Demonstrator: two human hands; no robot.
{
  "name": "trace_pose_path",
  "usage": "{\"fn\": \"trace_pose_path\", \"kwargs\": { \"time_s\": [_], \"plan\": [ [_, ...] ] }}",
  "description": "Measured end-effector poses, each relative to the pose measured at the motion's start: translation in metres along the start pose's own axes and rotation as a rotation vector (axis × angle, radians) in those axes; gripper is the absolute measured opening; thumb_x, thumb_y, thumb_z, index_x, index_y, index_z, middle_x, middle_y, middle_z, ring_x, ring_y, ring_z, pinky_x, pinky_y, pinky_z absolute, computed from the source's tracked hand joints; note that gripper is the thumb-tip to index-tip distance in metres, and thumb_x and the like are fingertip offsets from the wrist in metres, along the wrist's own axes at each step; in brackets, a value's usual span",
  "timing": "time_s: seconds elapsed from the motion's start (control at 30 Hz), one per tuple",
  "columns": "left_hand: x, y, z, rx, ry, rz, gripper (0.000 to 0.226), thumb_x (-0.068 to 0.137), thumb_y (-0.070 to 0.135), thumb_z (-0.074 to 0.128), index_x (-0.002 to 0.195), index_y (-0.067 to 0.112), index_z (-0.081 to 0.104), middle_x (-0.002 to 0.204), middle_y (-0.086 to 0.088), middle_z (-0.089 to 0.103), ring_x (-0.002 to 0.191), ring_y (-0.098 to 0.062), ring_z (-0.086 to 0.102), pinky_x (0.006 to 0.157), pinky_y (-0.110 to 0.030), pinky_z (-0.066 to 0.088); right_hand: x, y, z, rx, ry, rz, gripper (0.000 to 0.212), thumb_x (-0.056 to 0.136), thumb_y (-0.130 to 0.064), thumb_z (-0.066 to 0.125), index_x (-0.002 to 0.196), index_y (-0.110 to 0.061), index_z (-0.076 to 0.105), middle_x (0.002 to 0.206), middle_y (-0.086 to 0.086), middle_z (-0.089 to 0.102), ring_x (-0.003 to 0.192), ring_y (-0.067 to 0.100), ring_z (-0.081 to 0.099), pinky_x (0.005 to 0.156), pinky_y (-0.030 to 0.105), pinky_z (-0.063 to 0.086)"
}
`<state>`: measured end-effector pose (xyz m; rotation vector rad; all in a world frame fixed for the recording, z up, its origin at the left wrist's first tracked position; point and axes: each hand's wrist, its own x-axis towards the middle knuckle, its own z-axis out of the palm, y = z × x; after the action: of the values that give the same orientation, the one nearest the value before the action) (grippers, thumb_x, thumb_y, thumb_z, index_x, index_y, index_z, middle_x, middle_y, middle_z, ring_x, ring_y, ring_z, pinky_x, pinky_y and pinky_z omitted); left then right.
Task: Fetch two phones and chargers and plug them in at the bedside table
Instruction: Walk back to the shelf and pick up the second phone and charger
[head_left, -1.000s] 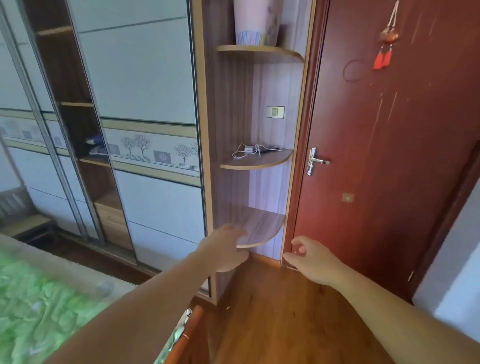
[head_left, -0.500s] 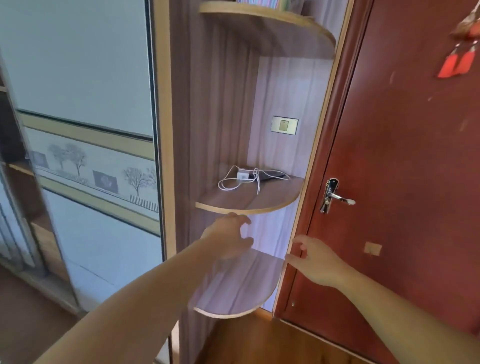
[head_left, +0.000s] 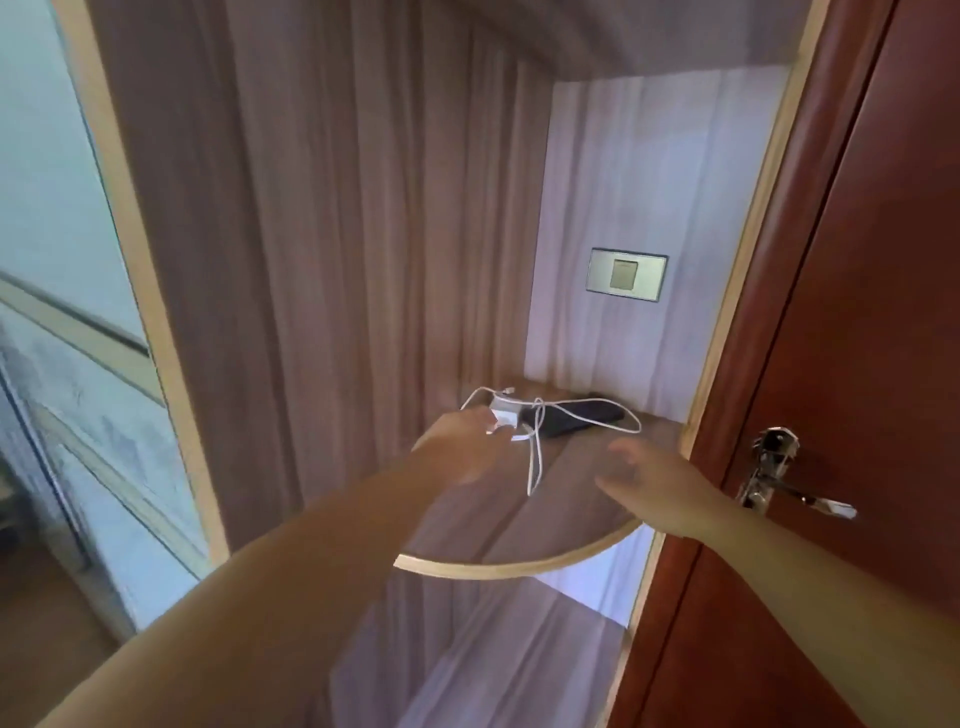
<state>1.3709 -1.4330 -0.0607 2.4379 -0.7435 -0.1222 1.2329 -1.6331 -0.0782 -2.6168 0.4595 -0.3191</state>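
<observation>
A dark phone (head_left: 576, 421) lies flat at the back of a curved wooden corner shelf (head_left: 519, 569). A white charger block (head_left: 504, 413) sits at the phone's left end, and its white cable (head_left: 535, 457) loops over the phone and trails toward the shelf's front. My left hand (head_left: 462, 449) reaches in from the lower left with its fingertips at the charger block; blur hides whether they grip it. My right hand (head_left: 654, 491) hovers over the shelf's right part, fingers apart, holding nothing. Only one phone and one charger can be seen.
The shelf sits in a narrow wood-grain niche with a wall switch (head_left: 626, 274) on its back panel. A red-brown door with a metal handle (head_left: 779, 478) stands just to the right. A lower shelf (head_left: 493, 665) lies beneath, and a wardrobe sliding panel (head_left: 57, 260) is on the left.
The view has moved much closer to the shelf. Both hands have risen from below the shelf to its level, and the left hand has reached the charger block.
</observation>
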Motion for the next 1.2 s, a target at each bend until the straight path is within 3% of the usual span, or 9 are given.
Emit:
{"fn": "trace_pose_path", "kwargs": {
  "time_s": [0.13, 0.27, 0.43, 0.57, 0.7, 0.8, 0.97, 1.07, 1.2],
  "plan": [
    [0.049, 0.018, 0.021, 0.026, -0.011, -0.086, 0.052, 0.086, 0.063, 0.037, 0.122, 0.029, 0.053, 0.11, 0.002, 0.066, 0.097, -0.024, 0.062, 0.081, -0.034, 0.045, 0.07, 0.032, -0.004, -0.009, -0.021, -0.113, 0.051, 0.085, -0.041, 0.064, 0.13, -0.019, 0.053, 0.124, 0.006, 0.059, 0.108, 0.02, 0.058, 0.084, 0.023, 0.04],
    [0.089, 0.034, 0.043, -0.262, 0.046, -0.128, 0.029, 0.076, 0.049, 0.072, 0.084, 0.022, 0.065, 0.099, -0.002, 0.072, 0.099, -0.011, 0.066, 0.094, -0.032, 0.05, 0.127, 0.058, -0.004, 0.0, -0.056, -0.194, 0.043, 0.087, -0.036, 0.062, 0.124, -0.017, 0.057, 0.117, 0.004, 0.061, 0.092, 0.017, 0.057, 0.071, 0.015, 0.038],
    [0.115, 0.039, 0.061, 0.286, -0.043, -0.281, 0.047, 0.062, 0.068, 0.064, 0.091, 0.032, 0.058, 0.096, 0.011, 0.062, 0.095, -0.017, 0.059, 0.08, -0.034, 0.048, 0.177, 0.072, 0.003, -0.049, -0.088, -0.272, 0.036, 0.089, -0.032, 0.061, 0.121, -0.015, 0.059, 0.113, 0.006, 0.061, 0.099, 0.026, 0.061, 0.082, 0.032, 0.048],
    [0.126, 0.021, 0.069, 0.409, -0.118, -0.406, 0.075, 0.064, 0.08, 0.048, 0.115, 0.026, 0.063, 0.12, 0.001, 0.062, 0.115, -0.026, 0.054, 0.097, -0.043, 0.044, 0.209, 0.07, 0.009, -0.019, -0.015, -0.381, 0.012, 0.088, -0.015, 0.058, 0.094, -0.014, 0.068, 0.092, 0.008, 0.068, 0.086, 0.03, 0.062, 0.071, 0.036, 0.048],
    [0.128, 0.006, 0.071, 0.47, 0.008, -0.379, 0.063, 0.079, 0.073, 0.042, 0.113, 0.024, 0.061, 0.121, 0.0, 0.059, 0.113, -0.027, 0.054, 0.088, -0.04, 0.04, 0.237, 0.063, 0.015, -0.045, 0.043, -0.408, 0.023, 0.09, -0.009, 0.053, 0.102, -0.013, 0.072, 0.105, 0.009, 0.071, 0.096, 0.031, 0.063, 0.08, 0.038, 0.05],
    [0.126, 0.003, 0.071, 0.408, -0.021, -0.357, 0.041, 0.087, 0.063, 0.044, 0.095, 0.025, 0.059, 0.105, 0.005, 0.065, 0.101, -0.022, 0.06, 0.081, -0.037, 0.042, 0.253, 0.063, 0.026, -0.166, -0.081, -0.382, 0.03, 0.092, -0.011, 0.048, 0.112, -0.017, 0.07, 0.115, 0.01, 0.07, 0.104, 0.032, 0.062, 0.086, 0.037, 0.05],
    [0.119, -0.005, 0.058, 0.365, -0.089, -0.268, 0.027, 0.09, 0.017, 0.05, 0.115, 0.009, 0.053, 0.105, -0.007, 0.063, 0.1, -0.027, 0.061, 0.082, -0.038, 0.05, 0.266, 0.063, 0.027, -0.244, -0.259, -0.37, 0.026, 0.093, -0.013, 0.05, 0.111, -0.016, 0.069, 0.116, 0.008, 0.068, 0.102, 0.026, 0.062, 0.088, 0.034, 0.048],
    [0.113, -0.011, 0.056, 0.356, -0.097, -0.27, 0.036, 0.088, 0.013, 0.048, 0.123, 0.017, 0.047, 0.109, -0.003, 0.063, 0.099, -0.027, 0.062, 0.081, -0.038, 0.052, 0.27, 0.059, 0.019, -0.293, -0.373, -0.355, 0.027, 0.087, -0.025, 0.062, 0.112, -0.019, 0.068, 0.117, 0.002, 0.067, 0.103, 0.02, 0.061, 0.089, 0.031, 0.048],
    [0.111, -0.013, 0.057, 0.37, -0.02, -0.306, 0.028, 0.088, 0.021, 0.048, 0.115, 0.02, 0.052, 0.11, -0.004, 0.065, 0.099, -0.027, 0.063, 0.077, -0.036, 0.05, 0.269, 0.055, 0.004, -0.294, -0.599, -0.278, 0.065, 0.07, -0.052, 0.076, 0.125, -0.023, 0.057, 0.124, -0.004, 0.059, 0.106, 0.016, 0.059, 0.093, 0.033, 0.049]
  ]
}}
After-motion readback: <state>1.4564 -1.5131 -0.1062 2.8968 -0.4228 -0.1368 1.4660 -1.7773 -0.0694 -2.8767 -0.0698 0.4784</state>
